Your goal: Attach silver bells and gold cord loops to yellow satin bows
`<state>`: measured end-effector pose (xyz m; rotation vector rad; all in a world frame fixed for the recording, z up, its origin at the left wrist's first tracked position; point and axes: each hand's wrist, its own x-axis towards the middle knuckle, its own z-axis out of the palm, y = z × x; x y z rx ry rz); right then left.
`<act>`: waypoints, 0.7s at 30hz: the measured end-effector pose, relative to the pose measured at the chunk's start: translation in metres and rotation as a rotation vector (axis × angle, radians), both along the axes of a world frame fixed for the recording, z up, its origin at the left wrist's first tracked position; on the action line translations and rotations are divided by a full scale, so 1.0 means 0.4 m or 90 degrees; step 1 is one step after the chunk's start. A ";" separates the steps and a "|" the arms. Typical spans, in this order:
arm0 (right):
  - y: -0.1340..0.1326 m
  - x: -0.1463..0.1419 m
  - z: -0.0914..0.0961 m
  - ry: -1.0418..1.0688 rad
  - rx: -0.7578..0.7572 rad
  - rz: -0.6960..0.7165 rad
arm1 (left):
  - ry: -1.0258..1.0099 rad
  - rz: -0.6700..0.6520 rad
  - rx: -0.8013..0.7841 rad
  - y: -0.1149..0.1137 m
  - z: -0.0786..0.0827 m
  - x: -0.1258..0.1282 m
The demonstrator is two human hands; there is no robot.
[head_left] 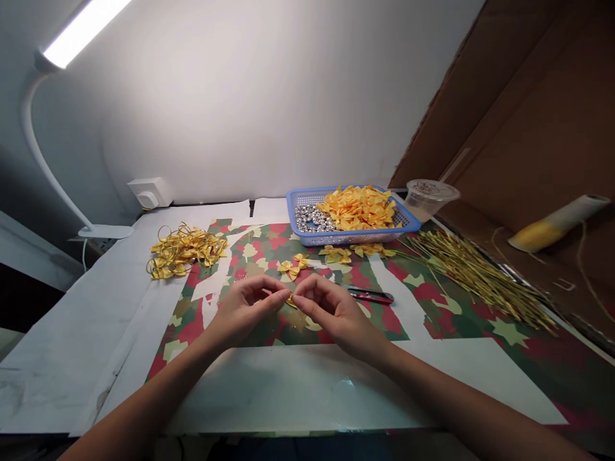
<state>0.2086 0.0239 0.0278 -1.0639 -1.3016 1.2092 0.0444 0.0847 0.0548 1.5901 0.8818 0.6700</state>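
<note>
Fingers [276,293] of our left hand [245,310] and right hand [331,314] pinch a small yellow ribbon bow [290,300] between them, tweezers [369,295] lying just beside on patterned paper [384,320].

The basket [336,238] is smooth blue plastic, its floor pierced with small holes. Inside it, the yellow bows [358,208] look like satin ribbon with a soft sheen, and the beads [312,219] beside them are mirror-bright, glossy metal. The little bow [291,300] well below the basket seems to be the same ribbon. Just right of the basket stands a clear plastic cup [425,198]. Farther right, the cardboard [528,115] is matt brown, and the twine [589,275] looks rough. Below the basket, the ties [473,275] are shiny gold wire, the tweezers [369,295] are glossy red and metal, and the sheet [269,246] is matt printed paper.
</note>
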 end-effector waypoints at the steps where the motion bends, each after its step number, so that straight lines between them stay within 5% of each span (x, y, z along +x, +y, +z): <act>1: 0.000 0.000 -0.001 0.001 0.000 0.001 | 0.001 0.003 0.001 0.000 -0.001 0.000; 21: 0.000 0.004 -0.005 0.000 -0.015 0.004 | -0.012 0.017 -0.005 0.008 0.005 -0.003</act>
